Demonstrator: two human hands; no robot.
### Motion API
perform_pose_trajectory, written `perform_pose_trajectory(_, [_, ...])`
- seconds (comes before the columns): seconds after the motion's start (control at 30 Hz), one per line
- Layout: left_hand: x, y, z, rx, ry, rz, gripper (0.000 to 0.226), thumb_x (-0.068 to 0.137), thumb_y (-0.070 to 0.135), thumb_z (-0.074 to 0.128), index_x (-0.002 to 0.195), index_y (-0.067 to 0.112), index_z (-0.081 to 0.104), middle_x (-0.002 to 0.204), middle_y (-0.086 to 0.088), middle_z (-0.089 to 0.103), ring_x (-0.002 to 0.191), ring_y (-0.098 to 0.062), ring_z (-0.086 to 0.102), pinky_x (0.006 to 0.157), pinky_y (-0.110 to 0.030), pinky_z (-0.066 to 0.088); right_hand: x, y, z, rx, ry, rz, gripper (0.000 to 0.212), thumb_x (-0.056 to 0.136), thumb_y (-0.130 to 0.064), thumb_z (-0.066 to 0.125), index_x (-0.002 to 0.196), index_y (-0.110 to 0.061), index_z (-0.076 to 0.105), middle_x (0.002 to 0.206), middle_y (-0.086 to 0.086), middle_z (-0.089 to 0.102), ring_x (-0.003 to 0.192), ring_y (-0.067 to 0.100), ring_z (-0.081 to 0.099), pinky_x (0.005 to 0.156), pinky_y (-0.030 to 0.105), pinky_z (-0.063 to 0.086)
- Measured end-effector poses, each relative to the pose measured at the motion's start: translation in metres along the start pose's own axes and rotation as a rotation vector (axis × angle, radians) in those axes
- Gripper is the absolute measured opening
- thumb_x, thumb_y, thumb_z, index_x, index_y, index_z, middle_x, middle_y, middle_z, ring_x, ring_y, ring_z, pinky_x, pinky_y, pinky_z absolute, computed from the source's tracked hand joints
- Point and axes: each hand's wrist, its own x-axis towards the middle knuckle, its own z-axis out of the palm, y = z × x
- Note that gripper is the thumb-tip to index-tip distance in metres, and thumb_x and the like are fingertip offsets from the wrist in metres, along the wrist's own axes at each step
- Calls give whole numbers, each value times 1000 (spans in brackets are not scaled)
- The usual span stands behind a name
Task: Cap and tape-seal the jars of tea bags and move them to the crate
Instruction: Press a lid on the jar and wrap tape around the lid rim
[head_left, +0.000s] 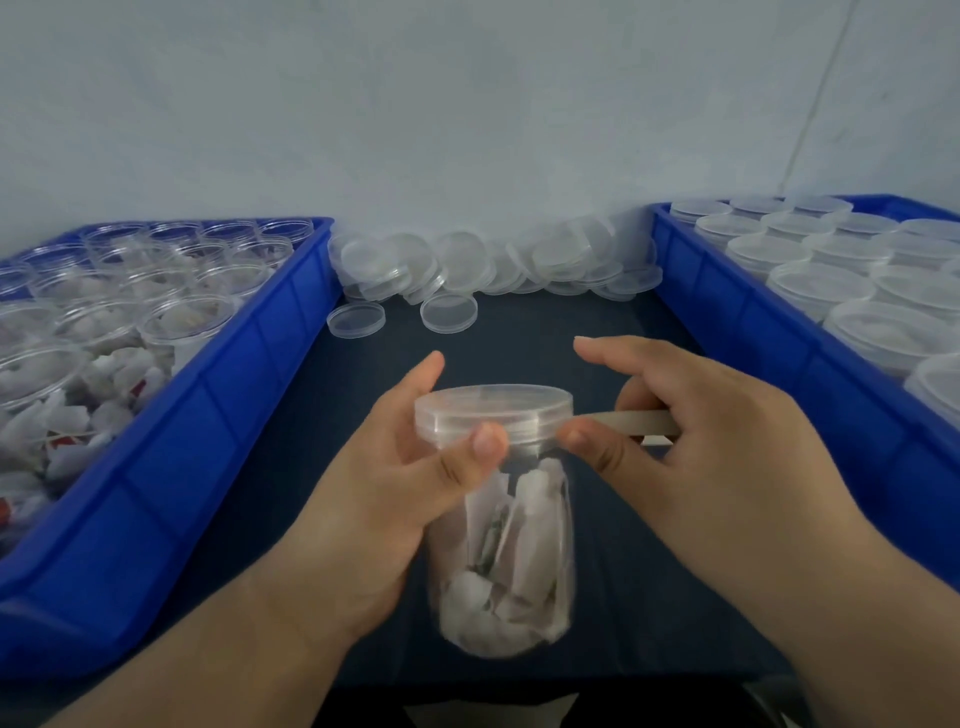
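1. The clear plastic jar (506, 545) is nearest, upright between both hands over the dark tabletop (545, 332). White tea bags (530, 519) fill it; any print on them is too blurred to read.
2. The left hand (395, 499) wraps the jar's left side, fingers curled behind it. Its thumb (485, 441) presses the front rim of the clear lid (493, 405), which sits on the jar.
3. The right hand (701, 441) is partly closed. Its thumb (576, 439) pins the end of a strip of tape (628, 421) against the lid's right edge. The strip runs taut back into the curled fingers, while the index finger (597, 345) points out straight above the lid.
4. The left blue crate (171, 467) holds uncapped jars (187, 322) and loose tea bags with red tags (140, 387); their writing cannot be read.
5. The right blue crate (779, 338) holds capped jars (821, 283) in rows.
6. Two single lids (357, 320) lie flat on the tabletop between the crates.
7. Farther back, a pile of spare lids (467, 265) leans against the pale wall (467, 104).
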Motion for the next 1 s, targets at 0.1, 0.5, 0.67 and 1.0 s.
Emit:
perform_pose_trajectory(0.1, [0,-2,2,52,48,5,118,23,80,89,131,51,50,118,25,70,112,-2,68,91,-26,54,-3,-5,0,-49,-17,-45,58,83,-70,44,134,-42,50,70,-22,53,66,-2,53,57,12,34])
perform_pose_trajectory(0.5, [-2,-5,5,-150,90,-197,112,41,57,84,144,32,47,112,-4,77,100,-22,76,89,-44,57,7,15,-24,266,-233,46,56,70,-66,49,126,-62,42,82,-26,70,69,-3,63,67,4,43])
perform_pose_trajectory(0.67, [-2,-5,8,-226,77,-208,129,22,61,98,138,24,55,118,-14,74,108,-32,73,99,-56,52,10,17,-22,169,-72,-25,57,72,-64,52,128,-56,49,85,-24,66,73,-4,61,66,2,41])
perform_pose_trajectory(1.0, [-5,-1,8,-303,64,-63,114,27,58,99,124,10,64,112,-18,73,97,-31,72,73,-39,59,11,14,16,136,7,1,56,83,-65,44,133,-44,54,77,-19,56,86,-4,54,69,4,39])
